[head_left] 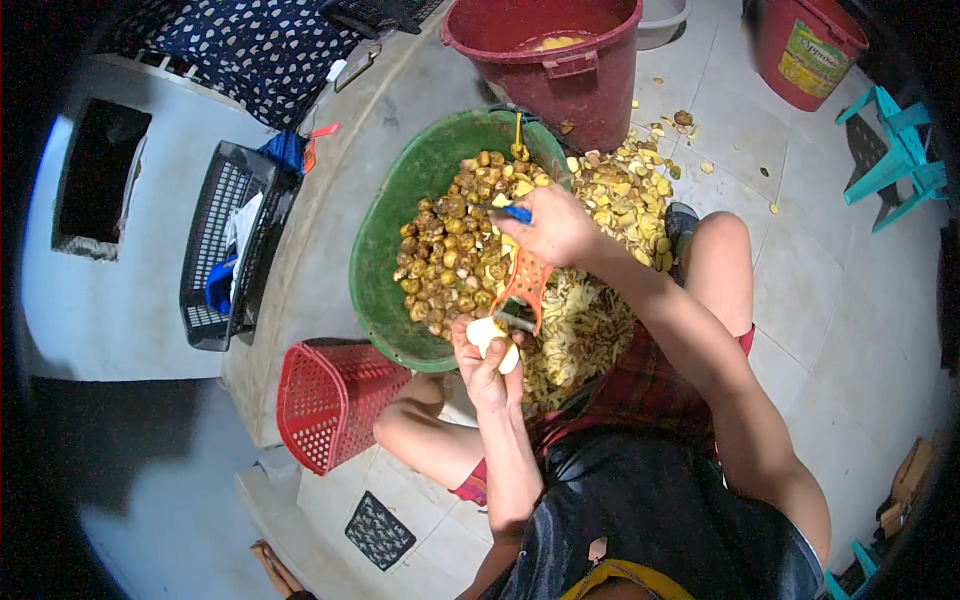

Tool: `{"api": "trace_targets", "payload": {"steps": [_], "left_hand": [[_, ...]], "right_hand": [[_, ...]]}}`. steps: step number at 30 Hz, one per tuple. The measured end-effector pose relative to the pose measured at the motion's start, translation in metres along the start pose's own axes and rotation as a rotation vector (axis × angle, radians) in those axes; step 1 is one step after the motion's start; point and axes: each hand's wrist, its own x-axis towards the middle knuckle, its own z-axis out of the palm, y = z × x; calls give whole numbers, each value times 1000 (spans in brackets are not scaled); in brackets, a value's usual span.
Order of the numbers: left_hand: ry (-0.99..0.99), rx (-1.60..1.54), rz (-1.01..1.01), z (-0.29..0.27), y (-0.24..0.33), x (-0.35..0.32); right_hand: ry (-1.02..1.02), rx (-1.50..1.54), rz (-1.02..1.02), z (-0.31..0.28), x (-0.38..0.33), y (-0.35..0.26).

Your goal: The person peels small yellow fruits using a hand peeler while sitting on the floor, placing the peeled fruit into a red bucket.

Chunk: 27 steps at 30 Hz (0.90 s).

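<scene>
A pale peeled potato (495, 345) sits in the closed fingers of my left hand (486, 377), at the near rim of a green tub (372, 285). From the underside of my right hand (556, 226) an orange peeler (528, 277) extends down, its metal blade end close beside the potato. My right fingers are closed. A small blue-handled tool (517, 213) also shows at these fingers, its grey end pointing left; its kind is unclear. Many small brown-skinned potatoes (447, 240) fill the tub below my hands. Peelings (575, 330) are heaped to the right, in front of my body.
A large red bucket (545, 95) stands behind the tub, with yellow pieces inside. Cut peelings (620, 190) spread over the tiles. A red perforated basket (335, 405) is near left, a black crate (222, 250) farther left. A teal stool (897, 160) and another red bucket (808, 50) stand right.
</scene>
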Motion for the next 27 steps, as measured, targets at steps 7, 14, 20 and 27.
{"api": "trace_targets", "payload": {"steps": [7, 14, 20, 27], "left_hand": [[37, -85, -61, 8, -7, -5], [70, -166, -142, 0, -14, -4], [70, -147, -166, 9, -12, -5], [30, 5, -60, 18, -11, -5]], "right_hand": [[40, -96, 123, -9, 13, 21], [194, -172, -117, -10, 9, 16], [201, -132, -89, -5, 12, 24], [59, -223, 30, -9, 13, 27]]}}
